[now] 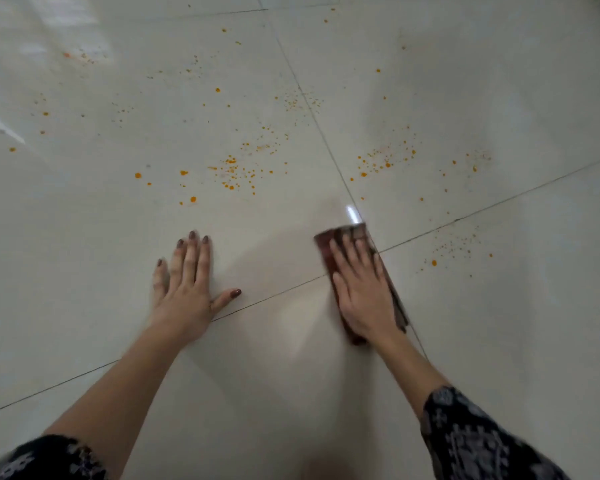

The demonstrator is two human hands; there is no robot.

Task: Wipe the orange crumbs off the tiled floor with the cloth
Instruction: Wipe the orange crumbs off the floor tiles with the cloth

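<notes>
- Head view: the cloth (357, 233), a dark reddish-brown folded strip, lies flat on the pale tiled floor (499, 341), right of centre.
- Its long axis runs from the near end by the wrist to the far end beyond the fingertips, leaning slightly left as it goes away from the person.
- The cloth sits over the crossing of two grout lines.
- The right hand (362, 292) presses flat on top of the cloth, fingers stretched out and lying along its length, not curled around it.
- The left hand (187, 285) rests palm-down on bare tile, well apart from the cloth, fingers spread and holding nothing.
- Orange crumbs (234, 173) lie scattered beyond both hands; another small patch sits to the right of the cloth.
- Dark patterned sleeves (471, 441) cover both upper forearms.
</notes>
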